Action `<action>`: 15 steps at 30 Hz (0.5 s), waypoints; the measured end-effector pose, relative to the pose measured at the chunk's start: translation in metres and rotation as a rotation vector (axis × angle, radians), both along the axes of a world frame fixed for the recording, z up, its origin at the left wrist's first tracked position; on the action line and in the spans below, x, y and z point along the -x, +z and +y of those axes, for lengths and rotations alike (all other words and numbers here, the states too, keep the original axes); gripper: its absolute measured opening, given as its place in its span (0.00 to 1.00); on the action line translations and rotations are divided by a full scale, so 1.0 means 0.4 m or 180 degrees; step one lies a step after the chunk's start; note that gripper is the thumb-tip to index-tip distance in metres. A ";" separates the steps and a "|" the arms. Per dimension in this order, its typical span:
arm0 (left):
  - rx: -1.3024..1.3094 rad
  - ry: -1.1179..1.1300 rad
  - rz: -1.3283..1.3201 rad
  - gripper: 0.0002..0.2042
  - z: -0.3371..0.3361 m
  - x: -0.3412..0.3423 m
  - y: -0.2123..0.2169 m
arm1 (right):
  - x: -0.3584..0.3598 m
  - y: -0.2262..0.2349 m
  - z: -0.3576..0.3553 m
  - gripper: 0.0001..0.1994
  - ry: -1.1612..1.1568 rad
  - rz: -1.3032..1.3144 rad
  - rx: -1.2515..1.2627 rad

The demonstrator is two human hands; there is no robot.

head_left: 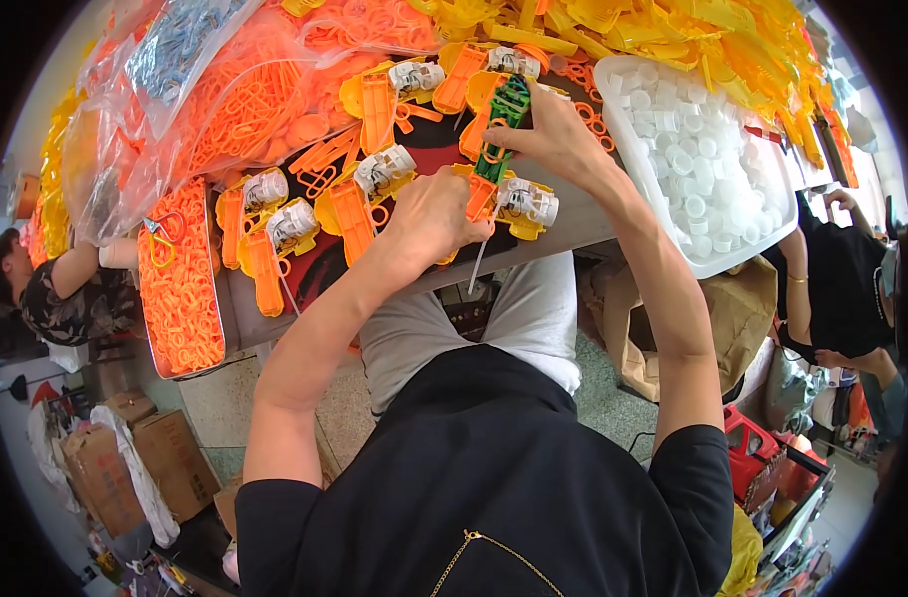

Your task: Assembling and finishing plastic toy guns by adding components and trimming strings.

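My left hand (pixel 436 221) is closed at the orange handle of a yellow-and-orange toy gun half (pixel 521 223), near the table's front edge. A white motor unit (pixel 529 202) with wires sits in that half, and a thin pale stick-like end hangs below the handle. My right hand (pixel 553 134) pinches a long green patterned piece (pixel 505 109) between thumb and fingers, its lower end over the orange handle. What exactly the green piece is cannot be made out. Several similar gun halves (pixel 359 214) with white motor units lie left of and beyond my hands.
A white tray (pixel 623 149) of small white caps stands at right. At left is a long box (pixel 157 343) of orange rings with red-handled scissors (pixel 165 231) on top. Plastic bags of orange parts (pixel 245 109) and yellow shells (pixel 663 40) line the back. Other people are at both sides.
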State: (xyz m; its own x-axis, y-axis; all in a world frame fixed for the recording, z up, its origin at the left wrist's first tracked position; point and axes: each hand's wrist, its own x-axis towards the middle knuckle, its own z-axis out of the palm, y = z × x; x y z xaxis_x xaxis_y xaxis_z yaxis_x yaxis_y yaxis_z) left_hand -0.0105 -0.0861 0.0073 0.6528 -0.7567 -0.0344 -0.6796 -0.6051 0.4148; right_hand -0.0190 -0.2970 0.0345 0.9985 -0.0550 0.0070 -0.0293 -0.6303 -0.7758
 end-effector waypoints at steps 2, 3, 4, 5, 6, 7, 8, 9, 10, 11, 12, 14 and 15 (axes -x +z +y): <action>0.0022 -0.0036 -0.0115 0.23 -0.004 0.007 0.012 | -0.003 -0.019 -0.014 0.24 -0.0017 0.0025 -0.0069; 0.0045 -0.0056 -0.0233 0.23 -0.005 0.013 0.016 | -0.003 -0.027 -0.021 0.24 -0.0017 0.0045 -0.0137; 0.0039 -0.0055 -0.0235 0.23 -0.003 0.018 0.015 | -0.002 -0.023 -0.018 0.24 -0.0016 0.0043 -0.0143; 0.0103 -0.0017 -0.0284 0.24 0.000 0.025 0.011 | 0.000 -0.019 -0.014 0.24 -0.0041 0.0070 -0.0056; 0.0168 0.0020 -0.0335 0.24 0.002 0.031 0.008 | 0.004 -0.013 -0.009 0.24 -0.0066 0.0095 0.0031; 0.0164 0.0018 -0.0336 0.24 0.005 0.039 0.005 | 0.008 -0.009 -0.003 0.24 -0.0068 0.0094 0.0027; 0.0217 0.0075 -0.0369 0.24 0.008 0.046 0.002 | 0.012 -0.005 0.004 0.24 -0.0075 0.0051 0.0020; 0.0271 0.0131 -0.0402 0.24 0.010 0.054 -0.001 | 0.017 -0.003 0.008 0.24 -0.0081 0.0008 0.0013; 0.0275 0.0128 -0.0411 0.24 0.010 0.059 -0.002 | 0.021 -0.004 0.007 0.24 -0.0085 -0.0002 0.0017; 0.0296 0.0118 -0.0458 0.24 0.009 0.064 -0.004 | 0.025 -0.008 0.005 0.25 -0.0104 -0.0103 -0.0051; 0.0318 0.0107 -0.0506 0.23 0.008 0.069 -0.006 | 0.030 -0.008 0.002 0.27 -0.0125 -0.0204 -0.0118; 0.0306 0.0139 -0.0551 0.24 0.015 0.078 -0.017 | 0.045 0.005 0.002 0.26 -0.0084 -0.0292 -0.0372; 0.0291 0.0177 -0.0581 0.25 0.017 0.082 -0.023 | 0.057 0.014 -0.001 0.26 -0.0037 -0.0365 -0.0628</action>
